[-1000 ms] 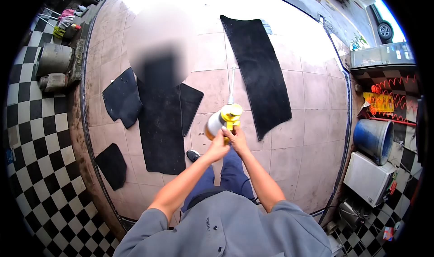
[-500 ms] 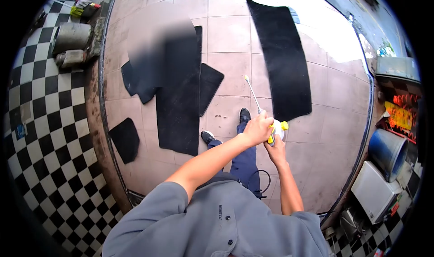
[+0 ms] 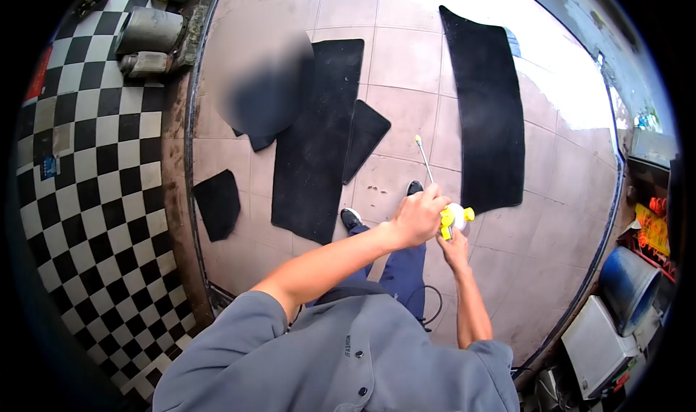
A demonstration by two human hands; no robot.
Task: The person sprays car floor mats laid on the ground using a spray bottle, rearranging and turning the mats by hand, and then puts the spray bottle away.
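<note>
A spray gun with a thin metal wand and a yellow-and-white body is held in front of my waist, its yellow-tipped wand pointing forward over the floor. My left hand is closed around it near the base of the wand. My right hand is wrapped below the yellow part; its fingers are partly hidden. A thin black hose loops beside my leg. Black mats lie ahead: a long one at right, another long one left of centre, and a small one at far left.
A smaller black mat shows from under the central mat. Black-and-white checkered floor runs along the left, with a motor-like machine beside the kerb. A blue drum and a white box stand at right. A blurred patch hides the upper left.
The view has shifted, so the mats and floor edges sit farther right. Both hands keep their hold on the spray gun, and the wand still points forward.
</note>
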